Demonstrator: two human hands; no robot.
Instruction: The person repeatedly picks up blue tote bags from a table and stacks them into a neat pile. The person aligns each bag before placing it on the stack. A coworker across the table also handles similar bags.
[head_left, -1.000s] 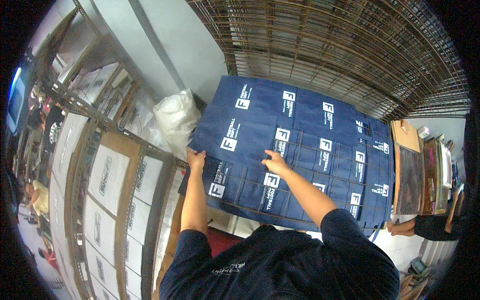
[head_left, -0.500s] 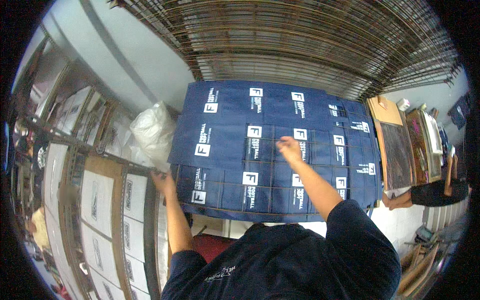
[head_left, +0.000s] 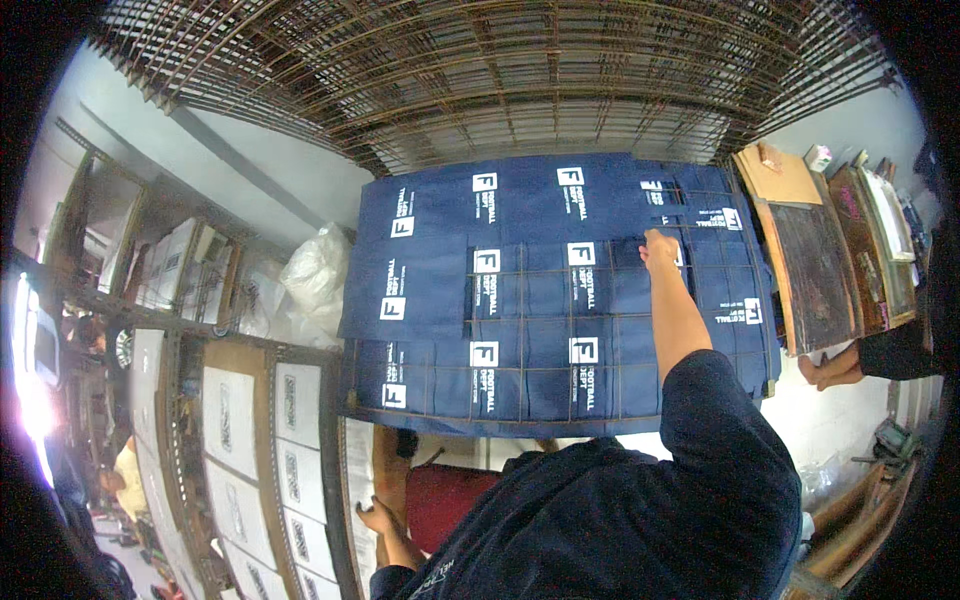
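Observation:
Several navy blue fabric pieces (head_left: 430,250) with white prints lie side by side on a wide wire rack (head_left: 530,418) in front of me. Thin rack wires cross over some pieces, while others lie on top of the wires. My right hand (head_left: 660,250) reaches to the far right part of the rack, its fingers drawn together at the edge of a piece. Whether cloth or wire is between them is hidden. Down beside my body, my left hand (head_left: 378,520) is off the rack with thumb and fingers apart, holding nothing I can see.
Stacked wire racks (head_left: 500,60) rise behind the fabric. A white plastic bag (head_left: 315,275) and shelving with white printed boxes (head_left: 232,415) stand left. Wooden boards (head_left: 805,260) lie right, near another person's bare foot (head_left: 830,368). Something dark red (head_left: 450,505) is below the rack's front edge.
My right hand has moved right and farther away, from over the middle pieces to the right side. My left hand has left the rack's left corner and dropped toward my body.

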